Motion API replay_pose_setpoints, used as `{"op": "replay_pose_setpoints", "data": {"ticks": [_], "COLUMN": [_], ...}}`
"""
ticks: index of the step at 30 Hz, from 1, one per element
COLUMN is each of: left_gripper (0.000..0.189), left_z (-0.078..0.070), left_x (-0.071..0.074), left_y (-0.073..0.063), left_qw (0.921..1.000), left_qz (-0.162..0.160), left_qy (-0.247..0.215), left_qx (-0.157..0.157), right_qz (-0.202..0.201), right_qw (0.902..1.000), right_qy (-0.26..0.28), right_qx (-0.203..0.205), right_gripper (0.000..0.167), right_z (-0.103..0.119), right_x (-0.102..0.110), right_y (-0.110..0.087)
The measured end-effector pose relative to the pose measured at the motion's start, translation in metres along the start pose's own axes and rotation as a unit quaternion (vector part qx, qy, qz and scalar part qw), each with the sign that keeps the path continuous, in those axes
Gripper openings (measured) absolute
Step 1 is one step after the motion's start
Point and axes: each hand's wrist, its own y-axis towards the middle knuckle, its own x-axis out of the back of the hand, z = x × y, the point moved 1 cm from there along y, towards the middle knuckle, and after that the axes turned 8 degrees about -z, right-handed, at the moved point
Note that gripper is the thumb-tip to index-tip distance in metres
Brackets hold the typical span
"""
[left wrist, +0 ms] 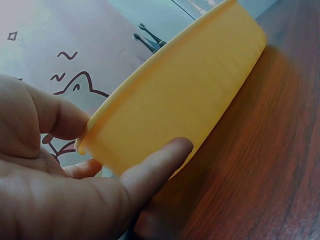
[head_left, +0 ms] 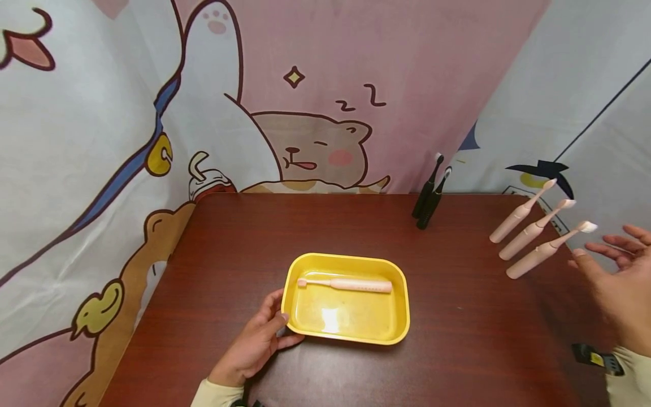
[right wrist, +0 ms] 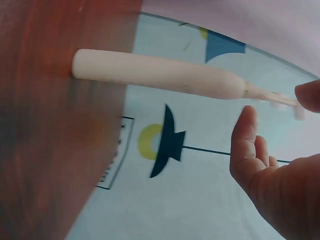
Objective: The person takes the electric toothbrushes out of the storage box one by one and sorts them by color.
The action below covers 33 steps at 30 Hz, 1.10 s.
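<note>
My left hand (head_left: 256, 339) grips the left end of a yellow tray (head_left: 346, 338), with fingers at its rim and side. Inside the tray a pink electric toothbrush (head_left: 363, 285) lies flat, its head toward the left. Off to the right, my right hand (head_left: 623, 282) is held with fingers spread and nothing in it. Closest to that hand is an upright pink electric toothbrush (head_left: 531, 261), the nearest of three in a row. In the right wrist view, thumb and fingers are around the level of the upright toothbrush's (right wrist: 160, 72) head, apparently without touching it.
Two black electric toothbrushes (head_left: 431, 209) stand upright near the table's back edge. The other two pink toothbrushes (head_left: 524, 240) stand by the right edge. A cartoon-printed cloth (head_left: 407, 68) hangs behind and beside the dark red wooden table (head_left: 244, 237).
</note>
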Motion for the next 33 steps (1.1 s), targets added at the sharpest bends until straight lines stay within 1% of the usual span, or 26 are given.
{"op": "replay_pose_setpoints", "data": {"ticks": [3,6,8,10,11,13,16,17,18,19,23,25,29,31,33], "left_gripper": [0.060,0.060,0.060,0.059,0.059,0.059,0.059,0.059,0.059,0.059,0.059,0.059,0.060,0.060,0.060], "left_z": [0.000,0.000,0.000,0.000,0.000,-0.001,-0.001,-0.001,-0.001,-0.001,-0.001,-0.001,-0.001,-0.001,0.000], "left_x": [0.000,0.000,-0.001,-0.001,-0.001,-0.001,-0.001,-0.001,-0.001,-0.001,-0.001,-0.001,-0.002,-0.002,-0.001], "left_y": [0.000,0.000,0.000,0.000,0.000,-0.001,-0.001,-0.001,-0.001,-0.001,-0.001,-0.001,0.000,0.000,0.000], "left_qw": [1.0000,1.0000,1.0000,1.0000,1.0000,1.0000,1.0000,1.0000,1.0000,1.0000,1.0000,1.0000,1.0000,1.0000,1.0000], "left_qz": [-0.002,-0.002,-0.001,-0.001,-0.001,-0.002,0.000,0.000,0.001,0.002,0.004,0.004,0.004,0.004,0.003], "left_qy": [-0.001,0.000,0.000,0.000,0.000,0.000,0.002,0.002,0.003,0.003,0.003,0.003,0.003,0.002,0.001], "left_qx": [0.002,0.003,0.004,0.005,0.005,0.004,0.002,0.000,0.000,-0.001,-0.001,-0.001,-0.004,-0.006,-0.006], "right_qz": [-0.029,-0.055,-0.056,-0.047,-0.037,-0.011,0.034,0.049,0.065,0.080,0.125,0.144,0.196,0.236,0.280], "right_qw": [0.9987,0.9961,0.9948,0.9931,0.9911,0.9837,0.9656,0.9596,0.9533,0.9497,0.9445,0.9414,0.9256,0.9172,0.9091], "right_qy": [0.018,0.025,0.034,0.052,0.073,0.118,0.188,0.203,0.222,0.231,0.218,0.202,0.205,0.203,0.184], "right_qx": [0.037,0.065,0.078,0.095,0.105,0.136,0.177,0.188,0.194,0.196,0.212,0.228,0.251,0.249,0.247], "right_gripper": [0.071,0.065,0.065,0.067,0.068,0.069,0.068,0.068,0.067,0.067,0.069,0.070,0.073,0.075,0.078], "right_z": [0.006,0.018,0.031,0.045,0.052,0.065,0.081,0.085,0.090,0.095,0.116,0.126,0.143,0.150,0.156], "right_x": [0.003,0.008,0.009,0.007,0.005,-0.002,-0.016,-0.021,-0.026,-0.031,-0.049,-0.057,-0.071,-0.078,-0.084], "right_y": [-0.002,-0.005,-0.008,-0.013,-0.015,-0.020,-0.029,-0.032,-0.035,-0.038,-0.046,-0.049,-0.056,-0.059,-0.064]}}
